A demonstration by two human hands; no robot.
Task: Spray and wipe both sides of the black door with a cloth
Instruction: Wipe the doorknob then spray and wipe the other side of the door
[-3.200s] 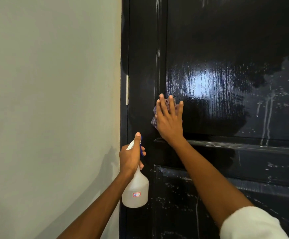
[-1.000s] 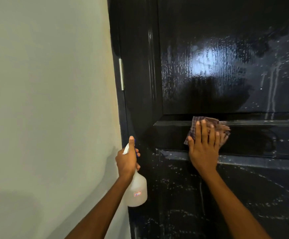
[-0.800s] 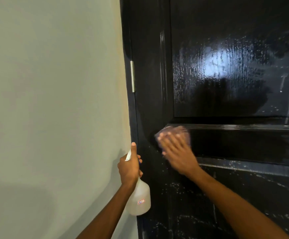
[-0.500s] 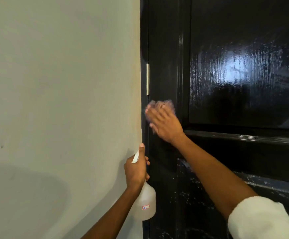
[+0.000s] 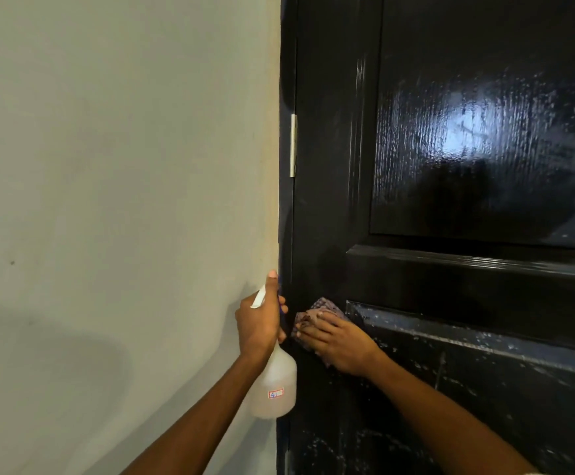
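— Where does the door (image 5: 450,166) stand?
— Right of the wall (image 5: 108,166), with the hinge (image 5: 293,145) on the edge between them.
— And the hands?
— Low down. The left hand (image 5: 258,323) holds the spray bottle (image 5: 274,385) in front of that edge. Just right of it, the right hand (image 5: 339,342) lies on the cloth (image 5: 317,311), flat against the door, below the crossbar (image 5: 467,279).

Left hand (image 5: 258,323) curled, thumb up; right hand (image 5: 339,341) flat, fingers extended.

Looks like a room inside a home: a plain pale painted wall (image 5: 115,200) meets a glossy black panelled door (image 5: 450,166) hung on a metal hinge (image 5: 292,145)
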